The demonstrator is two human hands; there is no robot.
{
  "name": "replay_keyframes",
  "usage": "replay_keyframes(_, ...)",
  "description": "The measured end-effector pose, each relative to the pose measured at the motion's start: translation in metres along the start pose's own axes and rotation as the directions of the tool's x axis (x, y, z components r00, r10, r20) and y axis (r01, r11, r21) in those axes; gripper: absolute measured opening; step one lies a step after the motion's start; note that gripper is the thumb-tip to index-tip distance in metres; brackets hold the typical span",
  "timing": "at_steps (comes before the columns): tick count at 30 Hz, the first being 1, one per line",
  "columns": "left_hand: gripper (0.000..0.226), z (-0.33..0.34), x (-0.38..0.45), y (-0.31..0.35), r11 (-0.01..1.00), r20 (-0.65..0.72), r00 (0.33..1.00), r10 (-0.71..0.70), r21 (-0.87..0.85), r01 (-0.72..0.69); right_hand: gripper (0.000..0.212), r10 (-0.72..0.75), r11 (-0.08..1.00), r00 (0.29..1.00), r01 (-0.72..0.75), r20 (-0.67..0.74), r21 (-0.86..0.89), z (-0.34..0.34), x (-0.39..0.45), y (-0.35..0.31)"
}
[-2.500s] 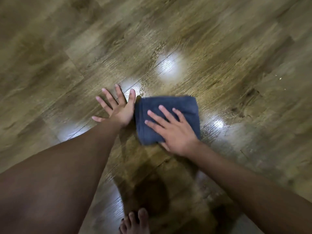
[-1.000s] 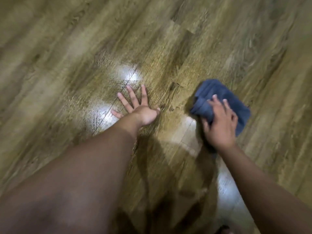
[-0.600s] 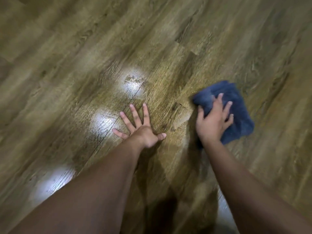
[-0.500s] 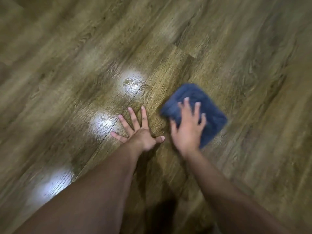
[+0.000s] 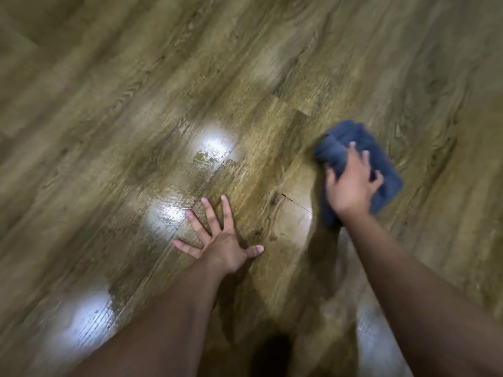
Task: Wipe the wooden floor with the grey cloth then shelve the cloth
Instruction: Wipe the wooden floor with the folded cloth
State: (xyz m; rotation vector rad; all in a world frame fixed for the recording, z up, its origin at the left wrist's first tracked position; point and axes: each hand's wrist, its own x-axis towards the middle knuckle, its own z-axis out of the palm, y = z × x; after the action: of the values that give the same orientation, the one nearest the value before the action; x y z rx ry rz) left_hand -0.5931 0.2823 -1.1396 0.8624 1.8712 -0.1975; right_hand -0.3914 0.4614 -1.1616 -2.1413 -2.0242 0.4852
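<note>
The brown wood-grain plank floor fills the whole view, w/ glossy light patches near centre and lower left. The bunched blue-grey terry cloth lies on the floor at right-centre, rumpled, not flat; its far edge and right edge stick out past the hand, near edge partly hidden under the wrist.

The right hand sits on top of the cloth, fingers curled down into the fabric and gripping a fold; thumb on the left side of the bundle. Motion blur here, so exact finger contact is hard to read.

The left hand is flat on the bare floor, well apart from the cloth, fingers spread wide and straight, thumb out to the right, palm down beside a plank seam.

Open floor all round: wide bare planks beyond the cloth, to the far left and right. Btwn the two hands a strip of bare plank w/ a short dark crack. Both forearms come in from the bottom edge.
</note>
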Motion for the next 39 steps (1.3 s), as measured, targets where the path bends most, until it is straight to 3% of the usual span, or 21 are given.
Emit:
replay_keyframes(2,0.140,0.001,0.001,-0.001,1.000,-0.007,1.000,0.008,0.003,-0.008,0.063,0.143,0.987,0.988,-0.139,-0.050,0.078,-0.001,0.016,-0.001)
replay_keyframes(5,0.141,0.001,0.002,-0.001,1.000,-0.020,1.000,0.013,0.006,-0.013,0.057,0.105,0.990,0.993,-0.099,-0.059,0.096,0.007,0.008,-0.022)
replay_keyframes(8,0.141,0.001,0.003,-0.003,1.000,-0.031,0.999,0.011,0.008,-0.011,0.058,-0.136,0.990,0.990,0.136,0.020,0.023,0.016,-0.027,-0.045)
replay_keyframes(11,0.142,0.004,0.003,-0.002,1.000,-0.053,0.999,-0.003,0.024,0.005,0.066,-0.461,0.878,0.870,0.476,0.176,-0.050,0.023,-0.074,-0.054)
replay_keyframes(14,0.142,0.005,0.005,-0.002,1.000,-0.063,0.998,-0.004,0.021,0.006,0.071,-0.584,0.783,0.772,0.617,0.252,-0.077,0.033,-0.105,-0.052)
replay_keyframes(24,0.144,0.006,0.007,-0.004,0.999,-0.104,0.995,-0.009,0.034,0.013,0.070,-0.503,0.827,0.838,0.538,0.212,-0.164,0.042,-0.098,-0.064)
replay_keyframes(31,0.146,0.009,0.013,-0.007,0.998,-0.116,0.993,-0.023,0.055,0.029,0.069,-0.367,0.911,0.910,0.394,0.193,-0.124,0.058,-0.082,-0.123)
replay_keyframes(34,0.145,0.012,0.018,-0.007,0.995,-0.102,0.993,-0.052,0.083,0.061,0.069,-0.437,0.879,0.863,0.469,0.255,-0.080,0.072,-0.070,-0.158)
replay_keyframes(37,0.141,0.012,0.020,-0.007,0.992,-0.074,0.994,-0.081,0.091,0.087,0.068,-0.579,0.780,0.749,0.624,0.323,-0.049,0.075,-0.065,-0.173)
replay_keyframes(39,0.142,0.012,0.020,-0.007,0.993,-0.081,0.994,-0.078,0.080,0.084,0.066,-0.607,0.763,0.730,0.646,0.315,-0.027,0.070,-0.064,-0.165)
